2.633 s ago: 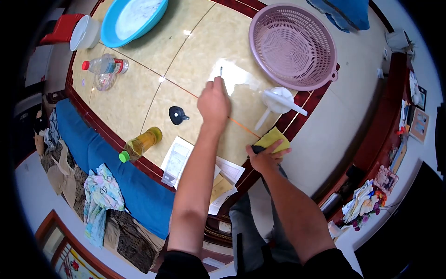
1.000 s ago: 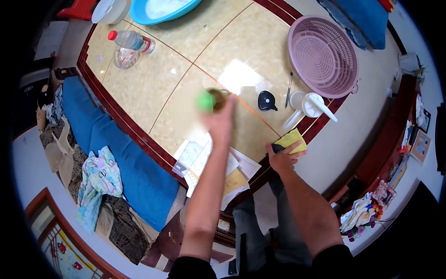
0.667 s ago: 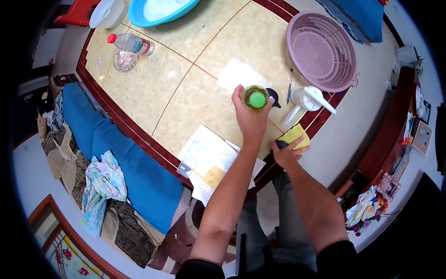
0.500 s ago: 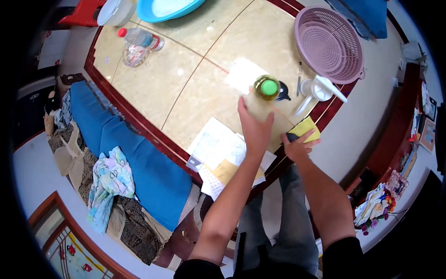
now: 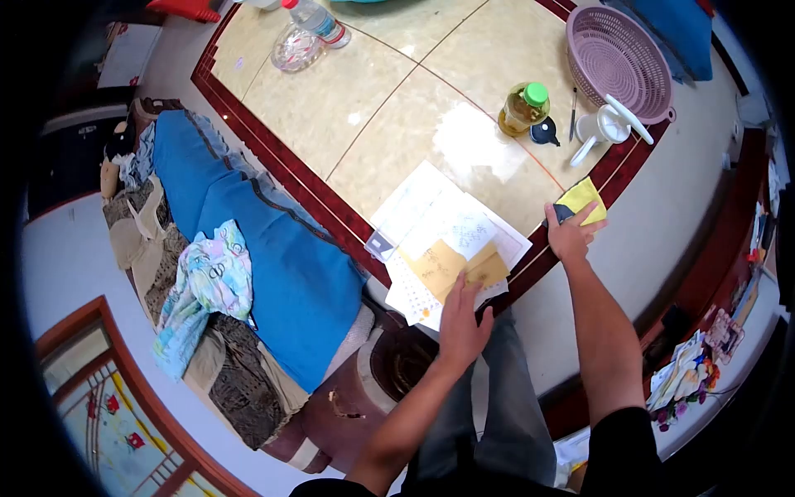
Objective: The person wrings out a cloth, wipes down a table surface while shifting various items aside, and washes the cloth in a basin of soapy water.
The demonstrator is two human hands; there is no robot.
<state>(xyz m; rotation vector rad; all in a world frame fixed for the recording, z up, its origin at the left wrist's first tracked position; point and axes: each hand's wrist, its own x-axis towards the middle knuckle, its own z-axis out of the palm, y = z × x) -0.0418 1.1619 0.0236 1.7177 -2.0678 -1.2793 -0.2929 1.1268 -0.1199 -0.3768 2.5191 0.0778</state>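
Over the near edge of the papers, my left hand (image 5: 465, 325) has its fingers stretched out, the tips at a tan envelope (image 5: 439, 269). Whether they press on it I cannot tell. White sheets (image 5: 414, 207) with writing spread beneath and around the envelope. My right hand (image 5: 570, 236) lies with spread fingers on a yellow square piece (image 5: 582, 195) with a dark part, at the table's edge; its exact kind is unclear. Farther back stand a green-capped bottle of yellowish liquid (image 5: 519, 113), a small black object (image 5: 544, 131) and a white handled container (image 5: 603, 128).
A pen (image 5: 573, 114) lies beside a mauve plastic basket (image 5: 617, 62) on the table (image 5: 373, 141). At the far left are a red-capped water bottle (image 5: 319, 23) and a clear dish (image 5: 296, 48). A blue-covered sofa (image 5: 281, 290) runs along the left side.
My left hand has drawn back from near the green-capped bottle to the papers. My right hand stays at the yellow piece. The camera view has shifted, so the table sits higher.
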